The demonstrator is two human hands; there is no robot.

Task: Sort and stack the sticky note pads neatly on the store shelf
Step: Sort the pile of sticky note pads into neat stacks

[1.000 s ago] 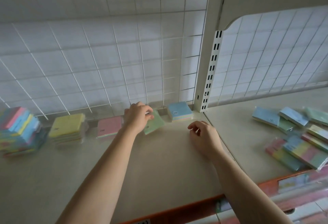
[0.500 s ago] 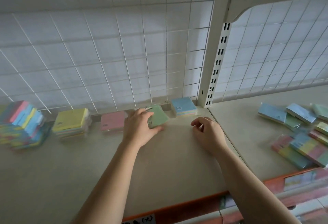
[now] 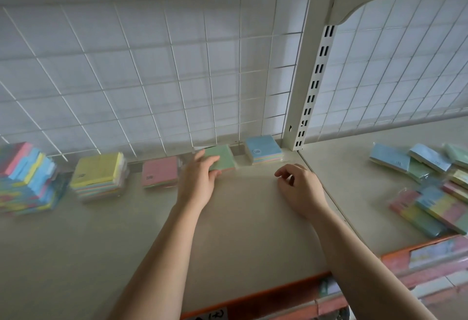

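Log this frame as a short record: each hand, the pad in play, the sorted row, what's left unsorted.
left hand: grips the green square sticky note pad, fingers on top, thumb at its near edge
right hand: holds nothing, fingers loosely curled, over the beige shelf
green pad position: at the shelf's back, between the pink square pad and the blue-topped pad stack
farther left: yellow-topped pad stack, multicoloured pad pile
unsorted: loose pads on the right shelf section
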